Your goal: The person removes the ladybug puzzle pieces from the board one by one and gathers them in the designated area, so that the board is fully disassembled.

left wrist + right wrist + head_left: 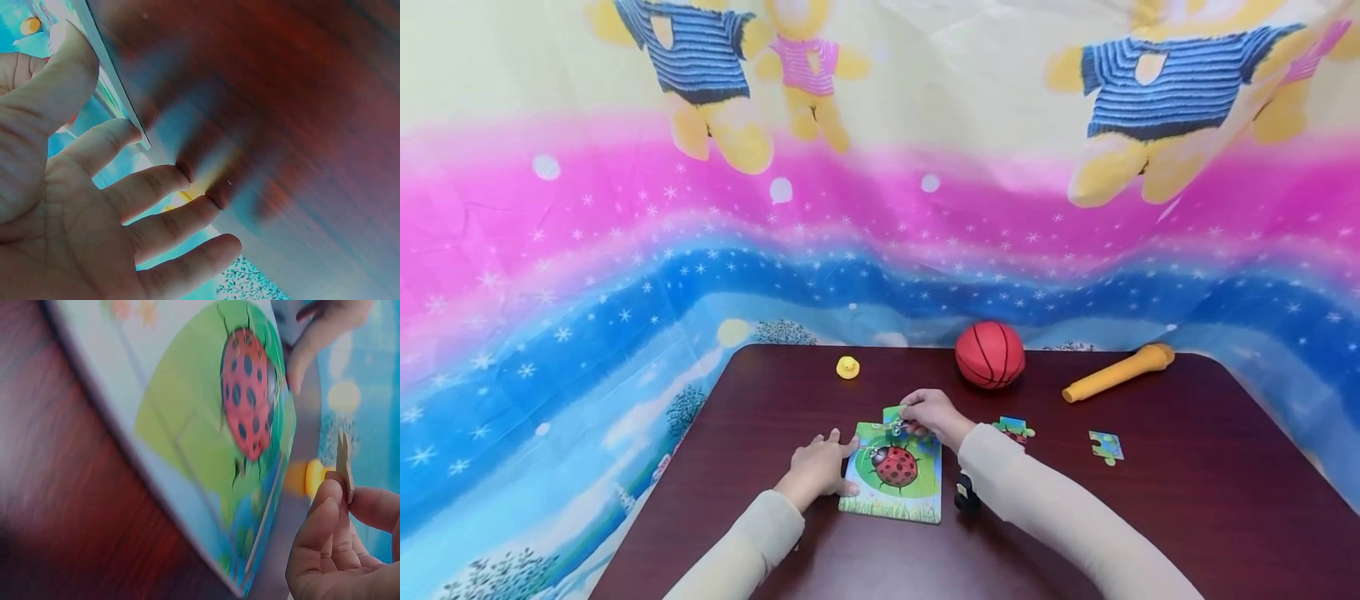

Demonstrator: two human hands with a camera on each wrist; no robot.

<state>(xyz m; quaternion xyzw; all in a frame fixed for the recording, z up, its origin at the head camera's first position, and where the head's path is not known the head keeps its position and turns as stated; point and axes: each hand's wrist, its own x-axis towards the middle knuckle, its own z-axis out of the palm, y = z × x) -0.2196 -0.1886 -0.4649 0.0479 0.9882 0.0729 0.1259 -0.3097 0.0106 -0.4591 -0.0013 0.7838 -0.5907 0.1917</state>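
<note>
A puzzle board (887, 505) with a red ladybug picture lies on the dark table. My left hand (822, 467) is at its left side with the fingers spread. In the left wrist view, thumb and index finger of that hand (81, 206) touch the board's edge, while the other fingers reach past it. Over the board's far edge, my right hand (934, 417) pinches a puzzle piece (344, 467) between thumb and fingers. The piece is seen edge-on in the right wrist view, so its picture is hidden there.
Two loose puzzle pieces, one (1015, 428) partly behind the right arm and another (1107, 447) farther right, lie on the table (1195, 500). Along the back are a yellow duck (847, 367), a red basketball (990, 355) and an orange-yellow microphone-shaped toy (1116, 374). A patterned curtain (880, 225) hangs behind.
</note>
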